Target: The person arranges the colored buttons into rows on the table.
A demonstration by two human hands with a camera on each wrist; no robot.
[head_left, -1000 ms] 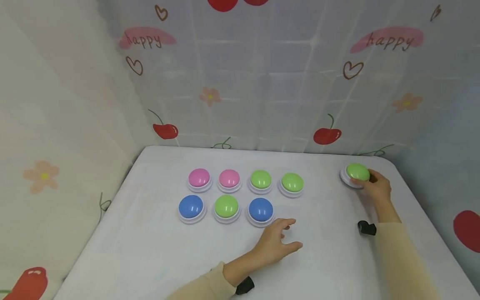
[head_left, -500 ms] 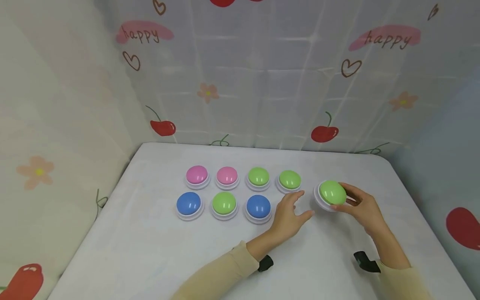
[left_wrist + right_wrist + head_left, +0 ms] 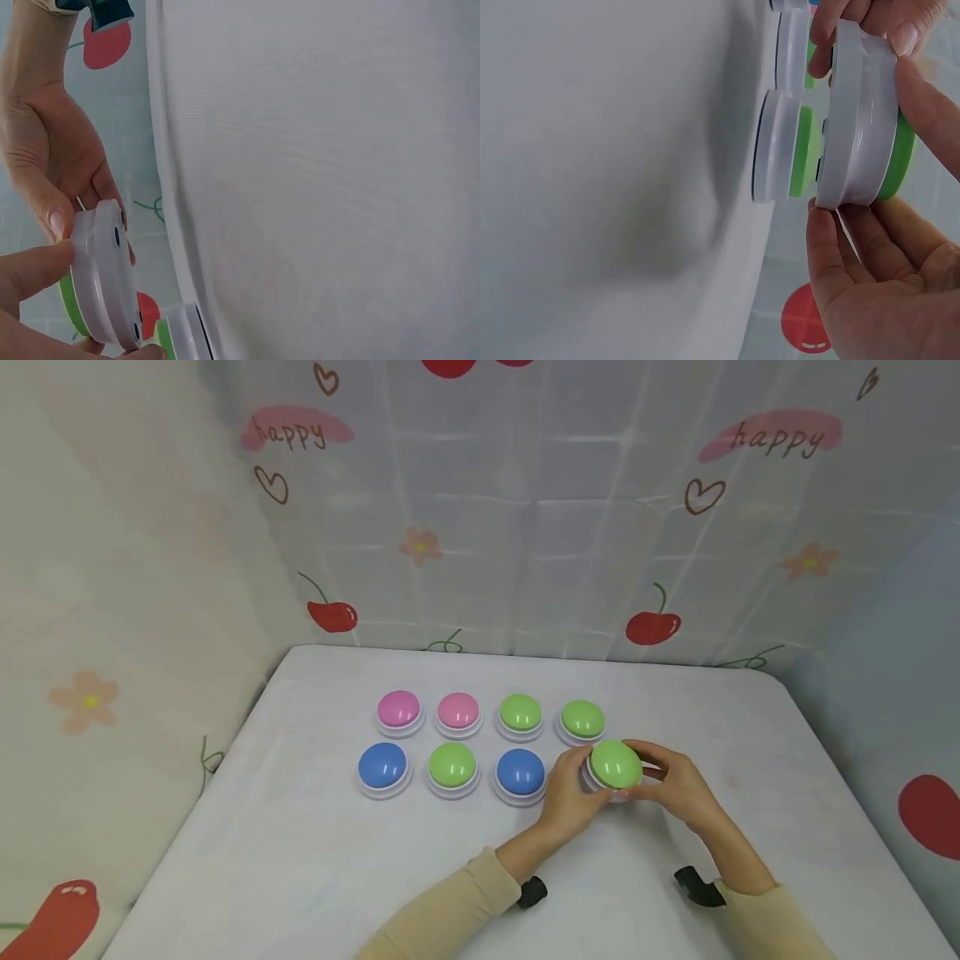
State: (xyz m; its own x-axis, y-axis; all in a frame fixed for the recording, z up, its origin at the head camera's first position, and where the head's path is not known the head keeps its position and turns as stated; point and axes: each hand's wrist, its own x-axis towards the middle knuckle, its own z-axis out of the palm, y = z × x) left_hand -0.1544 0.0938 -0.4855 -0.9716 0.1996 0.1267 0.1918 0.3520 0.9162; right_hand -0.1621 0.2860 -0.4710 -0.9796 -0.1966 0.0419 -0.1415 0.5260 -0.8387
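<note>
Two hands: left hand (image 3: 567, 793) and right hand (image 3: 678, 787) pinch the green button (image 3: 615, 765) between curled fingers, off the table (image 3: 300, 860).
Placed: seven buttons beyond the fingertips.
Left: the front row's fourth spot, unfilled.

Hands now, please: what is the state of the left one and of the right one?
Left hand: fingers grip the left side of the green button, lifted off the table.
Right hand: fingers grip the same green button from the right.
</note>
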